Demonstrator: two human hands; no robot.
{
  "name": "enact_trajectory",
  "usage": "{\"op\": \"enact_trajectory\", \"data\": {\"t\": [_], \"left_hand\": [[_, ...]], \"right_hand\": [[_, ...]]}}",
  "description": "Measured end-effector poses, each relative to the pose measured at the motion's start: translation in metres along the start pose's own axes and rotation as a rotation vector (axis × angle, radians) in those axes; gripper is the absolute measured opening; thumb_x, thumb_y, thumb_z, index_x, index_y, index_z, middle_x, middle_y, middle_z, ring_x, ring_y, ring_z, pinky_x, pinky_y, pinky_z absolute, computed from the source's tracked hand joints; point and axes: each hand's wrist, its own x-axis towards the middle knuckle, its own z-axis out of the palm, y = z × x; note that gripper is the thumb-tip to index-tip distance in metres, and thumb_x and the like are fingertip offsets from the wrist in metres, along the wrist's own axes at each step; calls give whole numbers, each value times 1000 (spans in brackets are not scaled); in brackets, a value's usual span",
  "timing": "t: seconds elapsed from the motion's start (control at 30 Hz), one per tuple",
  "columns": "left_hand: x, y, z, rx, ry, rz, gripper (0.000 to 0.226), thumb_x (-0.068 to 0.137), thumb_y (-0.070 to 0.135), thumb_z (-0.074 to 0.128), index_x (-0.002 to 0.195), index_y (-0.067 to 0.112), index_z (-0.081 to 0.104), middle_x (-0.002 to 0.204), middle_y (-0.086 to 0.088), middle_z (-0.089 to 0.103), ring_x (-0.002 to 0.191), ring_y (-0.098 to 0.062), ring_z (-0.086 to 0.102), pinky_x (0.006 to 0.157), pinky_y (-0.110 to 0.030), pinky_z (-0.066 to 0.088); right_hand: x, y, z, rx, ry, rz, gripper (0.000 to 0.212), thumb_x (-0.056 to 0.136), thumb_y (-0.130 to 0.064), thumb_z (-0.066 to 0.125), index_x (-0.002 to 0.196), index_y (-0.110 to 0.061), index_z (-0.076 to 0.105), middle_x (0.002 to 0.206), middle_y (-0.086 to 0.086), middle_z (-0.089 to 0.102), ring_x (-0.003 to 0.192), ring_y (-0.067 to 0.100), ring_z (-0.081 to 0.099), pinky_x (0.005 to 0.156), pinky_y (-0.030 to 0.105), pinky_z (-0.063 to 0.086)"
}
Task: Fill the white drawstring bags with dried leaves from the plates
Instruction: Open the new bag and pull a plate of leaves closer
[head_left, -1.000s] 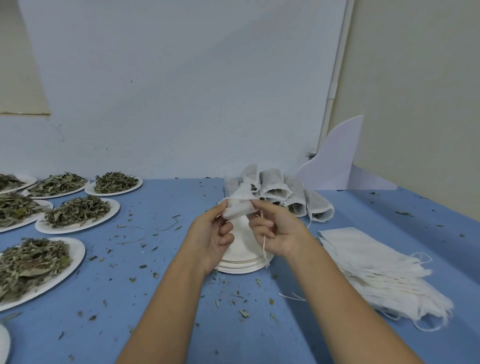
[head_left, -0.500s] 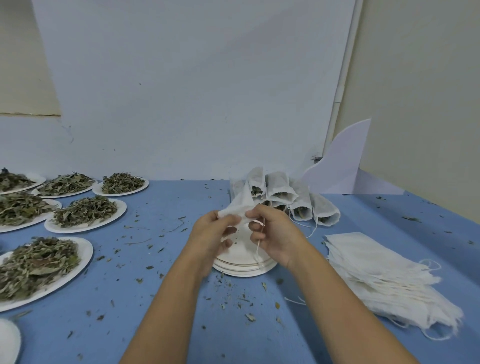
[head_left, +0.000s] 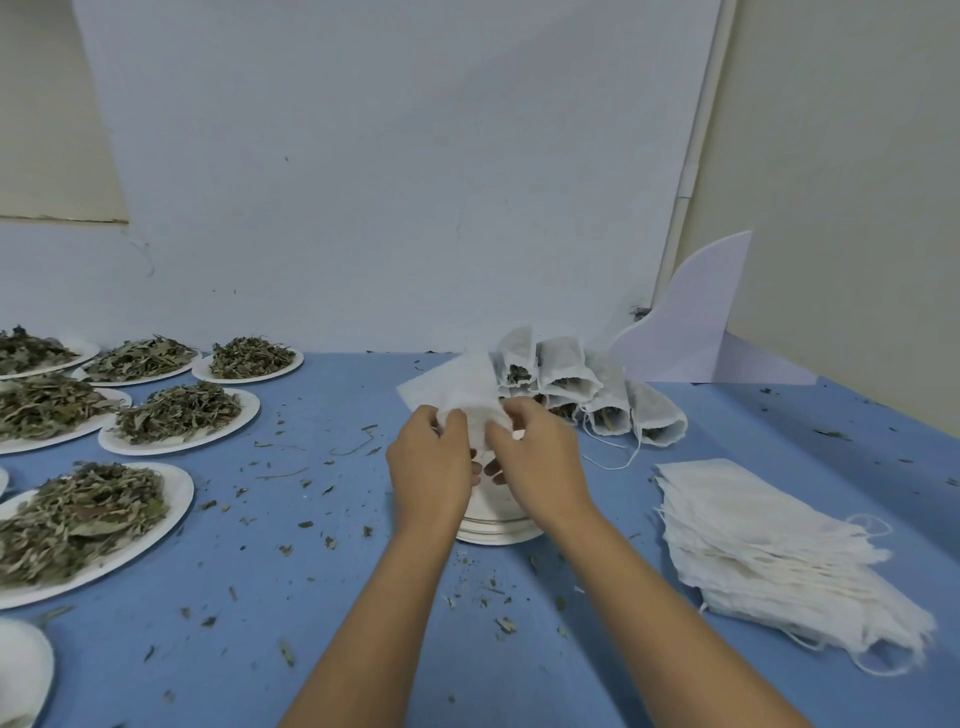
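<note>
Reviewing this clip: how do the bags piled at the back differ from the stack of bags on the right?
The piled bags are plump, with leaves showing at their mouths; the stack lies flat and looks empty. The piled bags lean in a heap; the stack sits in layers. Both are white with drawstrings.

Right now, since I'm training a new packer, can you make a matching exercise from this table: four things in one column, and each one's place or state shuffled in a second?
Things
1. held bag
2. filled bags
3. flat empty bags
4. plates of leaves

Places or states
A. stacked on the right
B. spread along the left
C. heaped at the back, behind the hands
D. pinched by the left hand and the right hand

Pairs: 1-D, 2-C, 3-A, 4-B
</note>
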Motion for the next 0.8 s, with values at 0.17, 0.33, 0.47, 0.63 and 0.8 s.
{"op": "enact_trajectory", "data": {"t": [0.17,0.33,0.47,0.63,0.8], "left_hand": [[-1,-4,-2,236,10,97,18,92,9,44,108,11,50,88,-11,63,71,-23,61,57,-36,48],[-4,-3,-4,401,54,281,16,97,20,45,109,11,50,88,-5,60,76,-22,56,60,-32,37],[-5,-5,-3,525,44,337,21,100,18,39,107,9,56,79,-3,59,69,-22,53,60,-36,39],[-1,-8,-12,606,23,286,27,97,10,40,120,10,52,99,-8,63,78,-18,49,62,-28,33],[17,-1,-33,500,196,195,29,99,14,34,115,11,58,90,-9,64,76,-26,52,62,-33,35]], "right_hand": [[1,4,3,-76,61,14,21,90,-9,40,80,-5,58,72,11,64,65,27,66,68,46,52],[-1,3,10,-51,63,-12,24,94,-19,43,77,-6,54,69,6,61,59,23,67,64,42,51],[1,6,8,-218,80,-70,31,100,-23,37,78,-9,54,77,11,64,74,31,65,73,42,48],[0,7,8,-332,-4,-78,23,94,-8,37,98,-2,59,91,16,66,83,34,64,77,43,49],[-9,-9,20,-1,-127,-53,31,92,-45,54,113,-23,61,92,-6,67,83,13,67,78,30,51]]}}
